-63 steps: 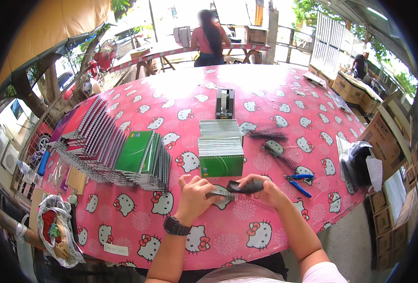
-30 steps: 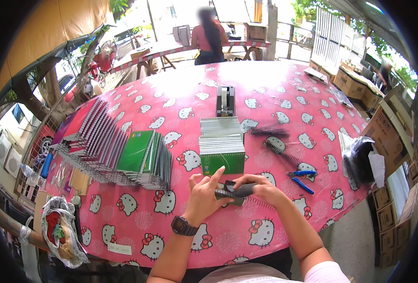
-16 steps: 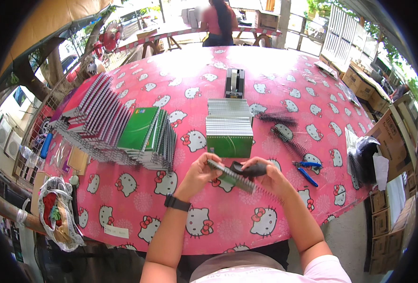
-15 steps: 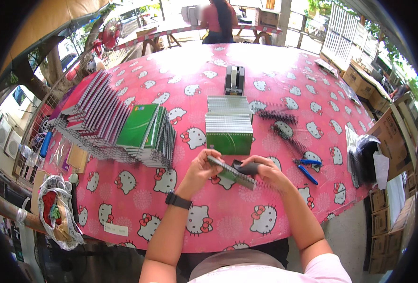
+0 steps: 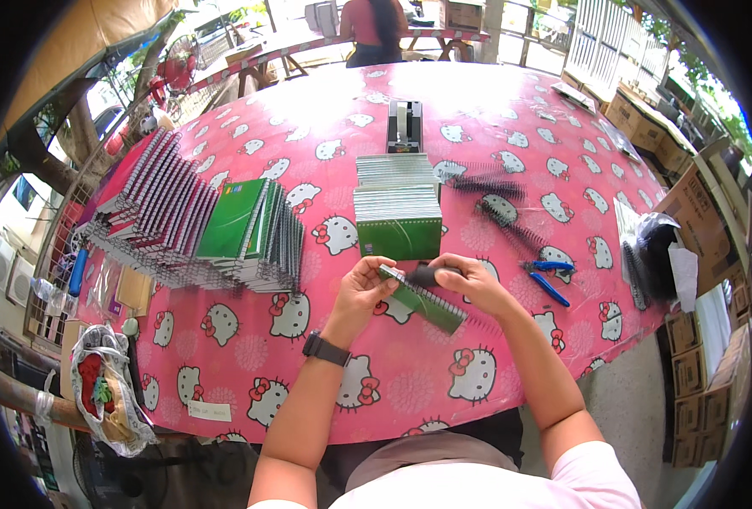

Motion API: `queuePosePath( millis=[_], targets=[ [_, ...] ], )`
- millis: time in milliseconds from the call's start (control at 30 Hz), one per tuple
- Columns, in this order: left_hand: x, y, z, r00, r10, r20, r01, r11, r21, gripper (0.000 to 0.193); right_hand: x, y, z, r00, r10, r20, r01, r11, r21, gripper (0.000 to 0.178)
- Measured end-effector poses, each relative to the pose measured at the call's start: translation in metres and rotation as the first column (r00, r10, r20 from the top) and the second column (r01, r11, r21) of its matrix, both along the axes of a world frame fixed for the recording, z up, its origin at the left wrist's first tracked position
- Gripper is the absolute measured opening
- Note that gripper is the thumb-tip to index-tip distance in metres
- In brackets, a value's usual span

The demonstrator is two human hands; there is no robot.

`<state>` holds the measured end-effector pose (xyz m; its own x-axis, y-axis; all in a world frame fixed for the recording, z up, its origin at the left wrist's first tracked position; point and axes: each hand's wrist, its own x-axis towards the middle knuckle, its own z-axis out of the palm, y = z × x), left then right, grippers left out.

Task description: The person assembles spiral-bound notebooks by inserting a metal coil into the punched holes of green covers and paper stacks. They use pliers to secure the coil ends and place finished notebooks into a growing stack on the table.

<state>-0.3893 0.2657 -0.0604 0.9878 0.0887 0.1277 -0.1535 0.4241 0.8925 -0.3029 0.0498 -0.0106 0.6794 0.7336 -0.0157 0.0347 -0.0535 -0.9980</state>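
My left hand [image 5: 361, 287], with a dark watch on its wrist, pinches the upper left end of a green notebook [image 5: 433, 312]. The notebook is held tilted above the table, its punched edge upward. My right hand [image 5: 471, 282] is closed round a dark, rounded object [image 5: 423, 276], its kind unclear, set against that edge near the left end. From the notebook's right end a thin spiral coil [image 5: 483, 324] sticks out below my right hand. Just beyond my hands stands a stack of unbound green notebooks [image 5: 399, 239].
Spiral-bound notebooks [image 5: 151, 204] with red and green covers fill the left side. Loose black coils [image 5: 511, 229] and blue-handled pliers [image 5: 551, 284] lie at right. A tape dispenser [image 5: 405, 127] stands behind the stack. Across the pink table [image 5: 291, 373], a person [image 5: 373, 34] is at another table.
The notebook has turned so more of its green cover shows. My right hand, with the dark object, has moved up and left along its edge. The whole view has shifted slightly.
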Motion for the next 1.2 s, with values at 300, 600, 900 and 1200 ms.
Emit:
queuePosePath(
  millis=[300,600,900,1200],
  targets=[
    [-0.001,-0.002,-0.002,1.0,-0.012,0.01,0.013,1.0,-0.023,0.025,0.006,-0.002,-0.012,0.988,-0.092,0.128,0.106,0.988,-0.111,0.041],
    [-0.011,-0.007,0.023,0.989,0.061,-0.133,-0.045,0.992,0.121,0.025,0.009,-0.016,-0.003,0.762,-0.255,0.596,0.404,0.906,-0.13,0.059],
    [-0.027,-0.032,0.062,0.965,0.255,0.058,-0.26,0.905,0.337,0.02,-0.034,0.004,0.043,0.702,-0.268,0.66,0.257,0.959,0.117,0.035],
    [-0.037,-0.045,0.066,0.924,0.366,0.114,-0.383,0.878,0.287,0.014,-0.052,0.025,0.035,0.759,-0.315,0.57,0.171,0.941,0.292,0.021]
  ],
)
